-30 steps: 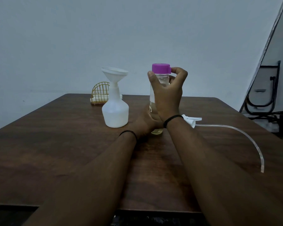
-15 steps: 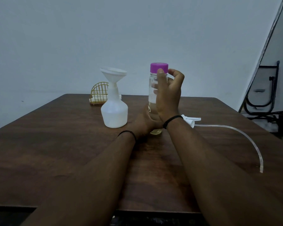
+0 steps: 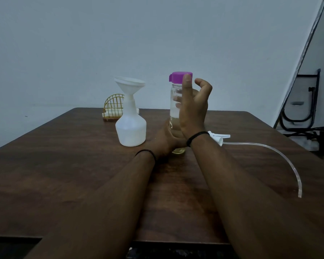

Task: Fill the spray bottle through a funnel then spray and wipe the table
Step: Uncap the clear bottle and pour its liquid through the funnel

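Note:
A clear bottle (image 3: 174, 94) with a purple cap (image 3: 179, 76) stands on the brown table (image 3: 64, 174), some pale liquid in its lower part. My left hand (image 3: 166, 141) grips its base. My right hand (image 3: 194, 107) is raised beside the bottle's upper part; the thumb touches the cap's front and the index finger is curled off to the cap's right. To the left stands the white spray bottle (image 3: 130, 130) with a white funnel (image 3: 129, 85) in its neck. The spray head (image 3: 219, 137) with its clear tube (image 3: 288, 161) lies on the table to the right.
A gold wire holder (image 3: 113, 106) with white folded cloths stands at the table's far edge behind the spray bottle. A dark folded chair frame (image 3: 303, 101) and cables are off the table at the right. A plain wall lies behind.
My right hand has let go of its pinch on the purple cap and turned, with the thumb sliding across the cap's front and the index finger lifting away. My left hand stays on the bottle's base.

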